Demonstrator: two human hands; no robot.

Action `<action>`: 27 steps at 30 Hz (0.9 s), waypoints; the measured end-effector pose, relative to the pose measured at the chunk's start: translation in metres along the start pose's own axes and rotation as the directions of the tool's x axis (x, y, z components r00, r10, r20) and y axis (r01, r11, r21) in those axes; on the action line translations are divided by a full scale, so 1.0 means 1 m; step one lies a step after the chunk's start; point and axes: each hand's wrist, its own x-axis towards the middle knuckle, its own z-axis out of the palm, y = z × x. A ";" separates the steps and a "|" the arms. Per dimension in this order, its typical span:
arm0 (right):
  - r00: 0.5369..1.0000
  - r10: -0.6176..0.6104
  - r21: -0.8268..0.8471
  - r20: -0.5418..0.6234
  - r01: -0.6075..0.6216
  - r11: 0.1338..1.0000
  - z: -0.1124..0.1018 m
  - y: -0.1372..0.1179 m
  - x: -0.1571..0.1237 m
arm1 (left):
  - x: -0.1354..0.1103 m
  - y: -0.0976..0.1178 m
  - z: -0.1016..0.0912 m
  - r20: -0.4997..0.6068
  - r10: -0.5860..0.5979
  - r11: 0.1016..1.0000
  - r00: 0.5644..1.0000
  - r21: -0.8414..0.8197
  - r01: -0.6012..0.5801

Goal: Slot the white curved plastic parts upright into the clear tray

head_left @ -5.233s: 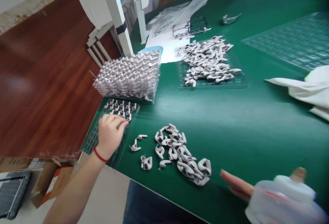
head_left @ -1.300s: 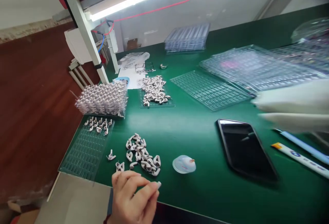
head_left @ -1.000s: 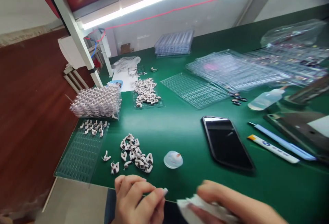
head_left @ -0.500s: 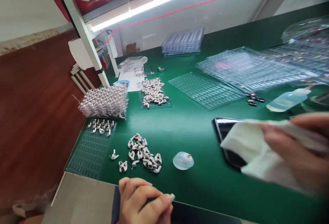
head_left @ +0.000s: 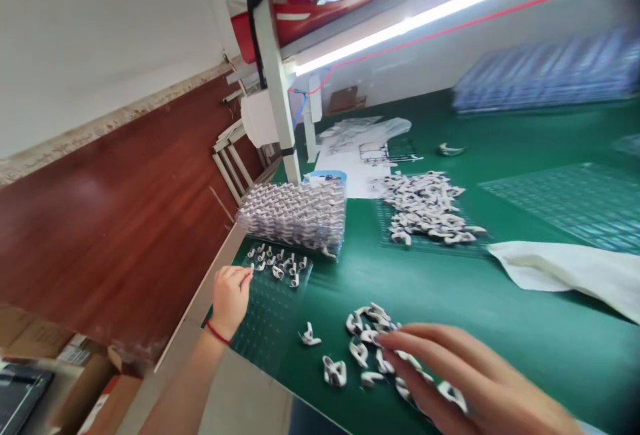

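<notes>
A: Status of the tray fill, starting from the left?

B: I see the left hand [head_left: 230,296] at the near-left corner of the clear grid tray [head_left: 270,318], fingers pinched together at the tray's edge. I cannot tell whether a part sits between them. Only the far rows of the tray carry seated white clips [head_left: 277,265]; the rest of its pockets show bare. I judge the fill as barely begun.

A: And the supply?

B: The loose clip pile [head_left: 373,335] lies on the bench [head_left: 500,315] just right of the tray, with a few strays between them. My right hand [head_left: 450,375] is spread flat and wide over the pile's near side, touching it and gripping nothing that I can see. Motion blur limits certainty.

A: Room for moving?

B: The tray sits close to the left bench edge, with floor beyond, so I have little margin on that side. A stack of filled trays [head_left: 295,215] stands touching the tray's far end. Further right are a second clip heap [head_left: 430,208] and a white cloth [head_left: 565,272], well apart from the pile. Green surface between them is open.
</notes>
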 end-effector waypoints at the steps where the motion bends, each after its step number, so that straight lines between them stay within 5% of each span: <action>1: 0.990 -0.043 -0.102 0.132 0.056 0.993 0.018 -0.008 0.014 | 0.009 -0.008 0.005 0.037 -0.016 1.000 0.999 0.017 0.015; 5: 0.958 0.012 -0.222 0.286 0.054 0.974 0.074 -0.019 0.085 | 0.032 -0.025 0.024 0.181 -0.067 0.996 0.981 0.069 0.055; 10: 0.891 0.106 -0.362 0.441 0.069 0.930 0.113 -0.011 0.139 | 0.039 -0.035 0.036 0.292 -0.106 0.992 0.950 0.100 0.080; 18: 0.839 0.117 -0.409 0.532 0.133 0.903 0.140 -0.001 0.150 | 0.039 -0.035 0.037 0.337 -0.112 0.992 0.935 0.092 0.085; 27: 0.832 0.126 -0.442 0.541 0.153 0.884 0.150 0.006 0.151 | 0.036 -0.002 0.043 0.381 -0.023 1.000 0.924 -0.008 0.028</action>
